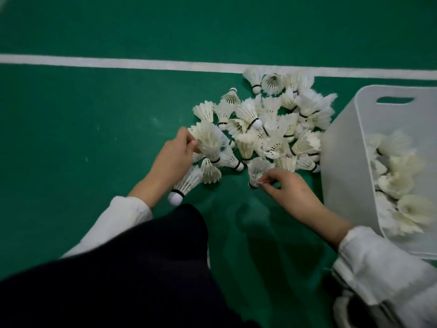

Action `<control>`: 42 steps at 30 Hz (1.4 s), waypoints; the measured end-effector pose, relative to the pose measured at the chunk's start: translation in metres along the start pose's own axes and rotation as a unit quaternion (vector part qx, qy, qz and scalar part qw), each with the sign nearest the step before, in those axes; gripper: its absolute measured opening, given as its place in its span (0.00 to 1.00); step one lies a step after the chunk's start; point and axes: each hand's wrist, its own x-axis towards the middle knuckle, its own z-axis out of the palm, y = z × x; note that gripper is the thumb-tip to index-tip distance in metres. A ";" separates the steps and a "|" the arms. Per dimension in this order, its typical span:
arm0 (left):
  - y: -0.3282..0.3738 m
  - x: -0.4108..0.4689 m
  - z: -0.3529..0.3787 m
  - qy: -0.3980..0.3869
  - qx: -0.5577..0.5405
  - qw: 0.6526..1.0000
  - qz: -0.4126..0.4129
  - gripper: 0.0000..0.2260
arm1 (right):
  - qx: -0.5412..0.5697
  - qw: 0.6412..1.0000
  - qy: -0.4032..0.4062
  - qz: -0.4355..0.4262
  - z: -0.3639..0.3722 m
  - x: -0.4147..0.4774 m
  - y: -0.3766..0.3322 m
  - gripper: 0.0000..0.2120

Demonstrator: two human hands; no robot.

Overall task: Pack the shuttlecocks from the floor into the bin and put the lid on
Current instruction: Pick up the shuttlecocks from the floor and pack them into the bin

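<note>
We note: left hand (pixel 173 157) clamped on shuttlecock bunch (pixel 208 144); right hand (pixel 293 189) pinching single shuttlecock (pixel 257 170). Pile (pixel 279 124) on floor (pixel 94 126) beside bin (pixel 343 162), partly filled.

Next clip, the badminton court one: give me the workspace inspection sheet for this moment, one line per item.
Surface: green court floor with a white line across it.
Job's things: pile of shuttlecocks on the floor left of the white bin; the bin is open and partly filled with shuttlecocks; no lid in view.
Clutter: nothing seen.
Grippers: left hand closed on a bunch of shuttlecocks at the pile's left edge; right hand pinching a single shuttlecock at the pile's near edge.
Cables: nothing seen.
Surroundings: the person's dark-clothed knee and white sleeves in the foreground; a white object at bottom right, too cropped to identify.
</note>
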 end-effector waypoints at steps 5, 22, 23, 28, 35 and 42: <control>0.030 -0.007 0.000 -0.015 0.021 0.999 0.027 0.07 | -0.067 0.997 0.019 -0.037 -0.034 -0.012 -0.009 0.06; 0.212 -0.011 -0.030 -0.134 0.127 0.925 0.332 0.08 | -0.221 0.974 0.052 -0.004 -0.242 -0.068 0.022 0.09; 0.223 -0.007 -0.022 -0.142 0.130 0.920 0.343 0.08 | -0.202 0.977 0.064 0.020 -0.246 -0.070 0.037 0.10; 0.276 0.018 0.016 -0.146 0.137 0.908 0.367 0.08 | -0.118 0.981 0.109 0.105 -0.245 -0.067 0.113 0.11; 0.329 0.046 0.092 -0.162 0.218 0.886 0.376 0.08 | -0.090 0.975 0.140 0.145 -0.221 -0.016 0.202 0.13; 0.334 0.040 0.159 -0.121 0.115 0.953 0.254 0.09 | -0.246 0.956 0.018 0.157 -0.189 0.025 0.250 0.12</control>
